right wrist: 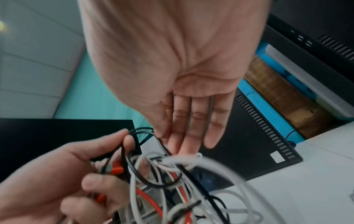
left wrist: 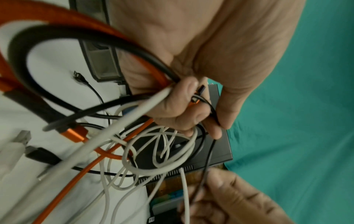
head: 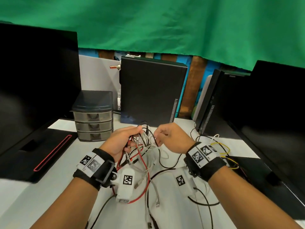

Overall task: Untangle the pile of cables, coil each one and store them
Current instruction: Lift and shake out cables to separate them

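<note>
Untangling is the step in hand: the pile of cables [head: 142,146] is lifted above the white table [head: 173,212] in front of the person, its loose ends trailing on the surface. Several strands are clenched in the left hand [head: 122,141]. A thin black cable [left wrist: 207,159] is pinched between thumb and fingers of the right hand [head: 171,138]. Nothing appears coiled yet. Next, that black strand would probably have to be drawn free of the white loops. The drawer unit [head: 94,118] stands behind, seemingly for storage.

Green cloth backdrop [head: 165,25]; white desk [head: 33,200]; black monitors [head: 38,76] flanking.
</note>
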{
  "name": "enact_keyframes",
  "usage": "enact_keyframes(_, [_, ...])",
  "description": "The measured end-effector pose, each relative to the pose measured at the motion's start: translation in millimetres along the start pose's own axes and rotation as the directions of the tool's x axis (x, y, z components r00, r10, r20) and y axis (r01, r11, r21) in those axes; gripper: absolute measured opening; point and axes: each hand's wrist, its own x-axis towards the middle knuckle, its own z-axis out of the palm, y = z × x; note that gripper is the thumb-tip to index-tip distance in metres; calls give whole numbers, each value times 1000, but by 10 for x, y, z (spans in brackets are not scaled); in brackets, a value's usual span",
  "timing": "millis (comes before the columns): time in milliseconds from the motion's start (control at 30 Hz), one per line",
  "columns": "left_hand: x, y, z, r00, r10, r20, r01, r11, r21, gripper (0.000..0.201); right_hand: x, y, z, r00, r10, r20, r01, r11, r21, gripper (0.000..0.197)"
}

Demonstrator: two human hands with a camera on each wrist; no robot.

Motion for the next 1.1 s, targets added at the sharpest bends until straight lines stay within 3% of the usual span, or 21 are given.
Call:
enact_keyframes(100, [6, -9, 50, 999, 17, -29, -17, 1000, -15, 19, -6, -47, -102, 996, 3, 93, -12, 996, 93, 7])
enact_keyframes(200, [12, 7, 44, 999, 26, -44, -27, 999, -34, 20, -25, -42, -89, 988, 18, 155, -41, 989, 145, 12])
enact_keyframes(267, [7, 21, 34, 998, 26, -53, -29, 998, -54, 23, -35, -32, -108, 998, 9, 70, -22, 982, 187, 5])
enact_keyframes(333, [6, 31, 18, 998, 11, -58, -18, 993, -120, 26, -39, -3, -196, 998, -1, -67, 11, 988, 156, 14])
enact_keyframes(467, [20, 55, -24, 999, -20, -48, 9, 975, -222, 20, -55, 49, -525, 942, -66, -329, 125, 979, 160, 16])
enact_keyframes(700, [109, 19, -105, 991, -9, -135, -27, 966, -256, 11, -85, 20, -1040, 883, -67, -465, 200, 949, 243, 20])
enact_keyframes(767, [150, 32, -173, 989, -20, -149, -25, 955, -296, 5, -82, 44, -1148, 851, -68, -521, 211, 952, 220, 21])
enact_keyframes(967, [202, 135, -513, 979, -68, -195, -8, 931, -365, 13, -133, 265, -1473, 752, -33, -658, 244, 942, 232, 22])
enact_keyframes(1100, [247, 126, -672, 976, -69, -205, -9, 933, -359, 18, -210, 392, -1770, 602, 70, -796, 268, 921, 283, 21])
